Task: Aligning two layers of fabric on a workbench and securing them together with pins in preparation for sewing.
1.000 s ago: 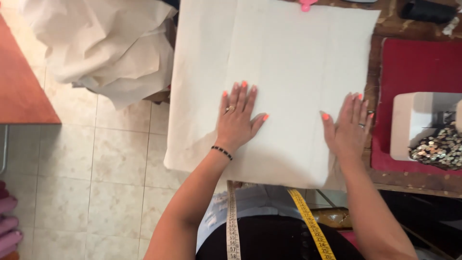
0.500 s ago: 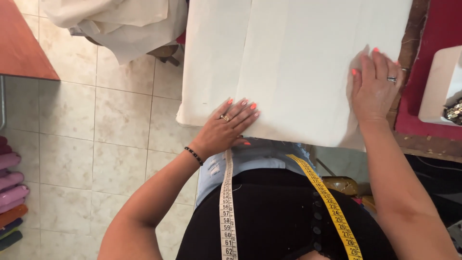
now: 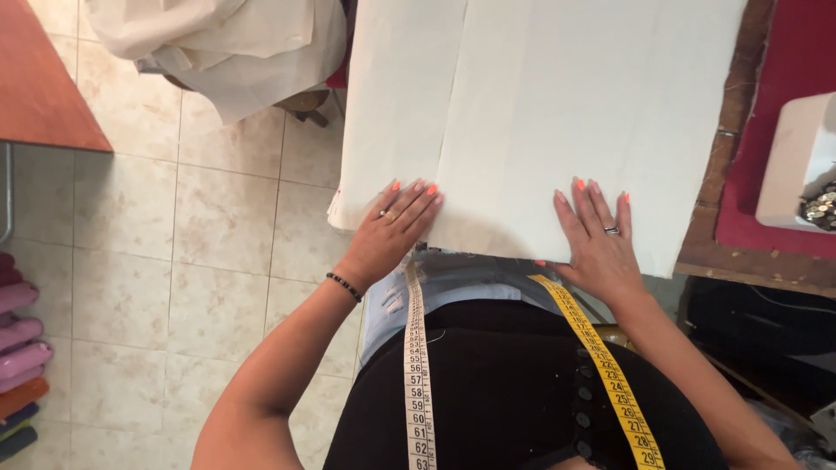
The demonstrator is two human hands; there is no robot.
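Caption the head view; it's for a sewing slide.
Left hand and right hand press flat on cream fabric.

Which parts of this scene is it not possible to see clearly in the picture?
Head view:
- Cream fabric: far end cut off by the top edge.
- Table under it: hidden by the fabric, except a wooden strip.
- Left hand and right hand: palms face down, undersides hidden.
- White box: cut off by the right edge.
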